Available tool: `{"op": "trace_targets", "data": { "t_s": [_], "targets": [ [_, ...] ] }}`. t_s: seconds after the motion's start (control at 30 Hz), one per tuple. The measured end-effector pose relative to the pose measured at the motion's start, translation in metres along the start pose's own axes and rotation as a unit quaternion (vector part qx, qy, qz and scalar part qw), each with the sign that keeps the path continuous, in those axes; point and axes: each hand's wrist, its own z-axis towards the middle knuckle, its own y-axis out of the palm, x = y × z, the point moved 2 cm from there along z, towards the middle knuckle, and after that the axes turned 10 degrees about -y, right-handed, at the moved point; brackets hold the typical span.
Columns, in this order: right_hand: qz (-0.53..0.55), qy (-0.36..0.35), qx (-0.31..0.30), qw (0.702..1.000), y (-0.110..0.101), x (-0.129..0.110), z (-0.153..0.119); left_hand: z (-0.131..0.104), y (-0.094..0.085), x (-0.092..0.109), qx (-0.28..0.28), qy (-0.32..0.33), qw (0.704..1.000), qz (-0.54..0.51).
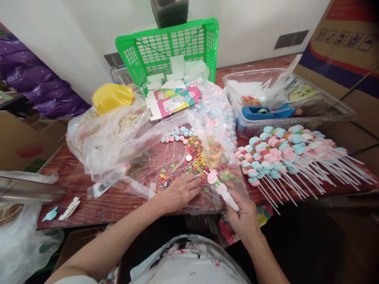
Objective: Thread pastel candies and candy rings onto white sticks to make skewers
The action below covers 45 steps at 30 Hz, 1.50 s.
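Note:
My right hand (244, 215) grips a white stick (229, 199) that carries a few pastel candy pieces near its top, tip pointing up and left. My left hand (180, 192) lies palm down on a clear plastic sheet (166, 157), fingertips touching the loose coloured ring candies (197, 157). Blue and pink round candies (177, 134) lie farther back on the sheet. To the right, a pile of finished candy sticks (284, 154) lies on the wooden table (97, 203), sticks pointing toward the right edge.
A green plastic basket (168, 47) stands tilted at the back with white boxes and a printed carton (173, 100). A clear tub (296, 98) holds a blue tape dispenser (266, 112). Bags of candy and a yellow object (111, 96) sit left. A cardboard box (346, 43) stands right.

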Motion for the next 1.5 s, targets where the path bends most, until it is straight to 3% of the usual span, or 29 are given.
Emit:
{"op": "trace_targets", "data": {
  "t_s": [0.1, 0.3, 0.5, 0.57, 0.63, 0.67, 0.77, 0.83, 0.87, 0.9, 1.17, 1.3, 1.37, 1.43, 1.5],
  "targets": [
    [-0.002, -0.001, 0.002, 1.0, 0.0, 0.0, 0.0, -0.003, 0.0, 0.004, -0.009, -0.014, 1.0, 0.005],
    [-0.003, 0.004, -0.006, 1.0, 0.002, 0.005, -0.004, -0.005, 0.001, 0.004, 0.002, -0.128, 0.992, 0.002],
    [-0.013, 0.017, -0.002, 1.0, 0.004, 0.012, -0.013, -0.018, 0.003, 0.009, 0.084, -0.105, 0.989, -0.066],
    [-0.016, 0.015, 0.004, 1.0, 0.004, 0.012, -0.014, -0.02, 0.001, 0.011, 0.13, -0.129, 0.975, -0.127],
    [-0.009, 0.009, 0.003, 1.0, 0.004, 0.012, -0.015, -0.019, -0.003, 0.01, 0.194, -0.204, 0.929, -0.24],
    [-0.002, 0.006, 0.001, 1.0, 0.005, 0.011, -0.015, -0.018, -0.006, 0.009, 0.227, -0.253, 0.886, -0.317],
    [0.02, 0.0, -0.006, 1.0, 0.008, 0.01, -0.017, -0.009, -0.011, 0.007, 0.259, -0.367, 0.69, -0.567],
    [0.031, -0.006, -0.015, 0.999, 0.011, 0.011, -0.019, -0.003, -0.014, 0.008, 0.253, -0.379, 0.582, -0.674],
    [0.035, -0.008, -0.021, 0.999, 0.012, 0.011, -0.02, 0.0, -0.016, 0.008, 0.256, -0.376, 0.555, -0.697],
    [0.041, -0.01, -0.029, 0.999, 0.012, 0.012, -0.021, 0.001, -0.018, 0.008, 0.266, -0.372, 0.547, -0.702],
    [0.032, -0.041, -0.063, 0.997, 0.01, 0.003, -0.012, 0.001, -0.019, 0.01, 0.331, -0.326, 0.669, -0.58],
    [0.018, -0.012, -0.063, 0.998, 0.01, 0.0, -0.011, 0.001, -0.025, 0.016, 0.351, -0.231, 0.817, -0.395],
    [0.014, -0.009, -0.058, 0.998, 0.012, -0.002, -0.01, 0.001, -0.026, 0.02, 0.34, -0.168, 0.874, -0.303],
    [0.014, -0.019, -0.057, 0.998, 0.013, -0.006, -0.009, 0.001, -0.024, 0.021, 0.331, -0.147, 0.888, -0.284],
    [0.023, -0.029, -0.056, 0.998, 0.014, -0.009, -0.006, 0.001, -0.021, 0.018, 0.337, -0.2, 0.849, -0.353]
  ]
}}
